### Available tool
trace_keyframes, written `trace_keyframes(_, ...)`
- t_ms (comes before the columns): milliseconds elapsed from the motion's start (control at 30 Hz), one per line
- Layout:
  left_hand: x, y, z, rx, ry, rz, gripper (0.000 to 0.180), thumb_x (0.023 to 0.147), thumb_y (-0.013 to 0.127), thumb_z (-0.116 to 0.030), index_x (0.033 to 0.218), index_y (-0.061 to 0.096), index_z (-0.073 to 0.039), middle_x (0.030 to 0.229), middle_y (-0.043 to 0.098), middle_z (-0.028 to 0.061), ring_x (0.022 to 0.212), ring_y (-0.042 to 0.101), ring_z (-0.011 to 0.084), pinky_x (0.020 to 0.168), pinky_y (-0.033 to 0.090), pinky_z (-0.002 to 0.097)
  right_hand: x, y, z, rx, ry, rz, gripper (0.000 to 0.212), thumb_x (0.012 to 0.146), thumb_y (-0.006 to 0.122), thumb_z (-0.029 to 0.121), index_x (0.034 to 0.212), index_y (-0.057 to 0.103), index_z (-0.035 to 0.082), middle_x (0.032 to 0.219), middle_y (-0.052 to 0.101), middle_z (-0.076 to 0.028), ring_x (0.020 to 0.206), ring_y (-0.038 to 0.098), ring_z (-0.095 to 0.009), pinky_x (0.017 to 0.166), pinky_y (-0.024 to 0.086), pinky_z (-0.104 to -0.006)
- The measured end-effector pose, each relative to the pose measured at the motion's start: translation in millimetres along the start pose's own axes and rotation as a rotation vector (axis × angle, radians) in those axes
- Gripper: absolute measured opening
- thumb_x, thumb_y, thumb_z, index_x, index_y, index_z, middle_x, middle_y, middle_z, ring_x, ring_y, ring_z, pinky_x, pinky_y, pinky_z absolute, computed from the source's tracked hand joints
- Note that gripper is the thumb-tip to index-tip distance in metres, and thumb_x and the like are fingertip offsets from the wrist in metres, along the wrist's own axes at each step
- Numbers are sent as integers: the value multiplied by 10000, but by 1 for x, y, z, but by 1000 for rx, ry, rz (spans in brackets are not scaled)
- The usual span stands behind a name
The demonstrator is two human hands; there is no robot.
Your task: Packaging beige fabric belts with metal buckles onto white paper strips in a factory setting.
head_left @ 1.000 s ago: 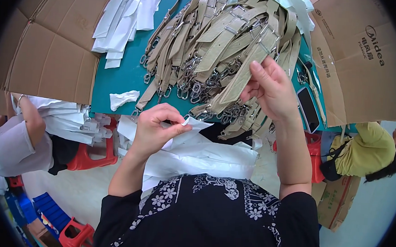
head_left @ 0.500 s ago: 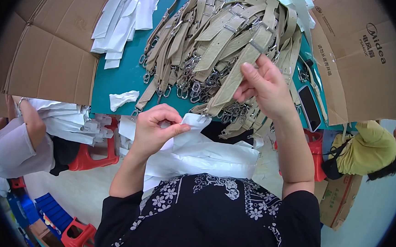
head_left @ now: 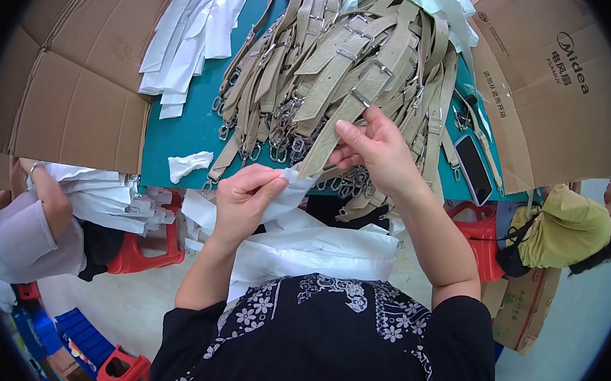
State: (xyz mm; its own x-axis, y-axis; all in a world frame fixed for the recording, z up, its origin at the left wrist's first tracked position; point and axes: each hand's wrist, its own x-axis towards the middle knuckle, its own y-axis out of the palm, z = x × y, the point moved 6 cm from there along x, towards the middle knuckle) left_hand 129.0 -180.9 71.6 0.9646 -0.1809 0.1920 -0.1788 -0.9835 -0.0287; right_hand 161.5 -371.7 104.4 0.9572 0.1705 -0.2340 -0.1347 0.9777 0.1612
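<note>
Held strap: the beige strap (head_left: 325,144) is lying over the front of the heap, its lower end now meeting the white strip, whereas a second ago the two were hanging apart.
Strap's direction: its long axis is running on a slant from upper right to lower left, the lower end pointing toward the person and the left hand.
Slider on strap: a metal slider (head_left: 360,97) is crossing it just above the right fingertips.
White strip: this thin white strip (head_left: 293,189) is covering the strap's tip; whether the tip is sitting inside or behind, I cannot tell.
Right hand: the right hand (head_left: 375,151) is pinching the strap between thumb and fingers, having shifted leftward and nearer the person.
Left hand: the left hand (head_left: 245,197) is gripping the white strip narrowly, staying in nearly the same place.
Strap heap: more beige straps (head_left: 393,55) with metal clasps are spreading across the green table (head_left: 205,105).
Table sides: white strips (head_left: 196,34) are lying at upper left, a phone (head_left: 473,170) at right.
</note>
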Motion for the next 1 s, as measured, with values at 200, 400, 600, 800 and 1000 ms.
trace_keyframes(200, -6, -4, -15, 115, 201, -49, 74, 744, 655, 19, 816, 639, 16, 768, 601, 53, 690, 539, 109, 610, 419, 209, 7, -6, -7, -13, -19, -97, 297, 871, 548, 213, 1044, 417, 10, 791, 586, -80, 602, 604, -129, 526, 498, -220)
trace_keyframes(400, -6, -4, -16, 159, 200, -37, 77, 750, 655, 3, 822, 637, 23, 765, 604, 61, 687, 542, 118, 618, 421, 216, 3, 0, -4, -39, -76, -69, 312, 859, 566, 179, 1071, 423, 2, 815, 597, -78, 630, 597, -124, 564, 500, -223)
trace_keyframes(600, 15, -9, 1, 34, -143, 41, 138, 795, 642, -95, 874, 658, 17, 782, 629, 55, 691, 550, 82, 598, 427, 209, -8, 29, -22, 115, 39, 215, 416, 802, 627, 108, 1175, 471, 13, 1030, 577, -52, 939, 551, -135, 803, 456, -290)
trace_keyframes(800, 4, -36, 3, 64, -288, 155, 134, 805, 630, -95, 881, 662, 11, 759, 635, 23, 684, 538, 55, 608, 428, 202, -16, 56, -59, 219, 271, 253, 388, 773, 658, 98, 1119, 505, 16, 1017, 577, -52, 968, 538, -143, 832, 435, -302)
trace_keyframes(1000, -9, -101, -60, 323, -138, -14, 127, 820, 609, -103, 849, 634, 18, 725, 616, 25, 659, 536, 65, 591, 428, 207, -10, 116, -45, 300, 206, 299, 373, 771, 667, 140, 1090, 507, 30, 1000, 601, -62, 883, 591, -165, 742, 479, -286)
